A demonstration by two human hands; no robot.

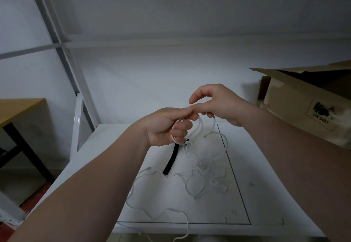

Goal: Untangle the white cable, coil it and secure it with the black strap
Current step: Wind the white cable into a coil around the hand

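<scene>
At our right stands an open brown cardboard box (303, 101); its interior is dark, and we cannot tell the contents. Below our hands is a scuffed white table top (266, 194). A wood-topped desk (19, 109) and a white metal frame (62, 52) stand at left against a white wall.

Our left hand (165, 126) grips several small loops of the thin white cable (201, 163). Our right hand (220, 103) touches the left, its curled fingers holding the next loop. The flat black strap (171, 158) runs down from the gripped loops. The remaining cable lies tangled on the table.
</scene>
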